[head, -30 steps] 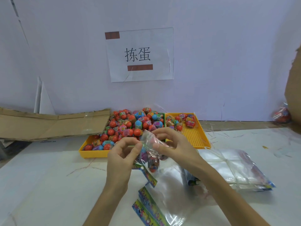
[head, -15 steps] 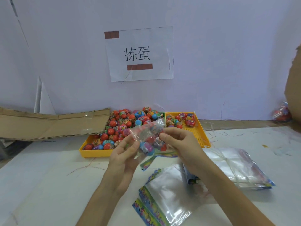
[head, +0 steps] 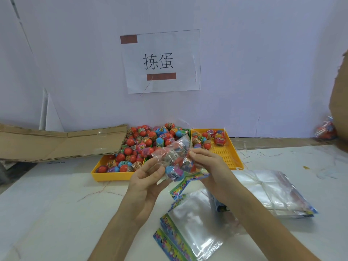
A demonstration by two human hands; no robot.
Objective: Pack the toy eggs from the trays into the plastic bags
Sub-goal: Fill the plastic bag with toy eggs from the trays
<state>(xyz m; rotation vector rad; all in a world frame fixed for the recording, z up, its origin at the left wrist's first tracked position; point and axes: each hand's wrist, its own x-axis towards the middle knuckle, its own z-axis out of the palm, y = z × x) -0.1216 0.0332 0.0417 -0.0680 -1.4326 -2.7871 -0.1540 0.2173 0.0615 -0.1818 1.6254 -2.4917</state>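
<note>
Two hands, left [head: 146,178] & right [head: 209,162], grip one egg-filled bag [head: 175,157] above two trays [head: 233,155].

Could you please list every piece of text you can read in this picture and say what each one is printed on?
"拣蛋": large black characters on the white paper sign taped to the wall.
Printed wrappers on the toy eggs in the yellow plastic trays: too small and blurred to read.
Colourful printed header strips on the clear plastic bags lying on the table: blurred, unreadable.
Filled clear bag held by both hands: labels unreadable.
</note>
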